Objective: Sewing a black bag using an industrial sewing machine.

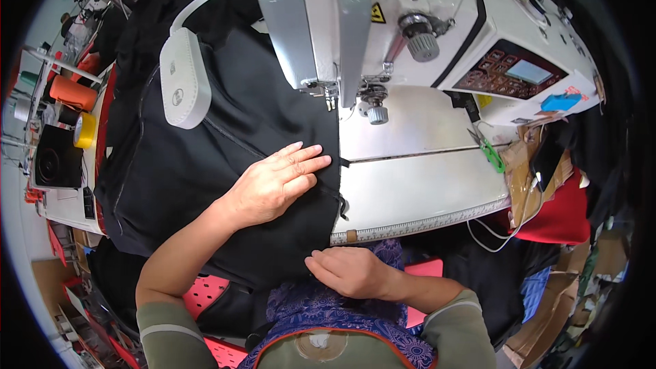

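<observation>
Black fabric (273,106) spreads over the left part of the sewing machine table and hangs over the front edge. My left hand (277,184) lies on it, palm down with fingers stretched out, near its right edge. Below and to the right, my right hand (352,272) is closed at the hanging edge of the fabric, thumb against curled fingers. Two small black tabs stick out from that edge, between the hands. The sewing machine (307,27) stands ahead, its needle area just above the fabric's right edge.
A white lamp (184,82) on a bent arm hangs over the fabric. Green-handled snips (488,150) lie right of the white tabletop (410,188), near brown cardboard (526,178) and a white cable. A ruler strip (424,222) lines the front edge. Yellow tape (85,130) stands at the left.
</observation>
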Action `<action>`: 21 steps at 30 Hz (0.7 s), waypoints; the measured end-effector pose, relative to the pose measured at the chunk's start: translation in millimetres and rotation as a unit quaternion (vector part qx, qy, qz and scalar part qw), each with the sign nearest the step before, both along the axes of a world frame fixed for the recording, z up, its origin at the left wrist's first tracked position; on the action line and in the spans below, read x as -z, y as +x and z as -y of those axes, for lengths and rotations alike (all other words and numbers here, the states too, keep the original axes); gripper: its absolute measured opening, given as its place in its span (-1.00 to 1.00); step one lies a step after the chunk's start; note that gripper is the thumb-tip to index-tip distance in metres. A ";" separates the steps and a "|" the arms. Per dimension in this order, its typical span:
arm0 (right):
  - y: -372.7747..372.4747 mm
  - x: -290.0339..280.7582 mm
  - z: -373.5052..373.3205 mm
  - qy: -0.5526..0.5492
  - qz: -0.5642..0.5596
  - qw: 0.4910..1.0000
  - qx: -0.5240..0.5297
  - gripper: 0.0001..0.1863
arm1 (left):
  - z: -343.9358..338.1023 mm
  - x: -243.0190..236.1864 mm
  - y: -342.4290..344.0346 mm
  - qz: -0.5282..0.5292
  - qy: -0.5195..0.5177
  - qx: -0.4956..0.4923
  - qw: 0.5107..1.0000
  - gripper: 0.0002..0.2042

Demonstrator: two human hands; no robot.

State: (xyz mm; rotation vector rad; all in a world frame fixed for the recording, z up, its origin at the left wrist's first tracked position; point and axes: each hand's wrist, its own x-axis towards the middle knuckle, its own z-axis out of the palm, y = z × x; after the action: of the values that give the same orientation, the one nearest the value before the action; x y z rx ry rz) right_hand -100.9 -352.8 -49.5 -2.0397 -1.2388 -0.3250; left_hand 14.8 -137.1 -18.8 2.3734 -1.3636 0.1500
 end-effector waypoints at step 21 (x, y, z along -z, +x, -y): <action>8.6 -8.2 3.9 -0.008 0.010 1.000 -0.024 -0.70 | 4.9 3.3 8.6 -0.022 -0.080 0.017 0.996 -0.68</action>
State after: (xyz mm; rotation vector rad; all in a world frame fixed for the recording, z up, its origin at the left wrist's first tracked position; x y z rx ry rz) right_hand -92.3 -356.7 -41.3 -2.0208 -1.3046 -0.3157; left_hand 23.4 -142.0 -22.1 2.2079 -1.3205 0.1895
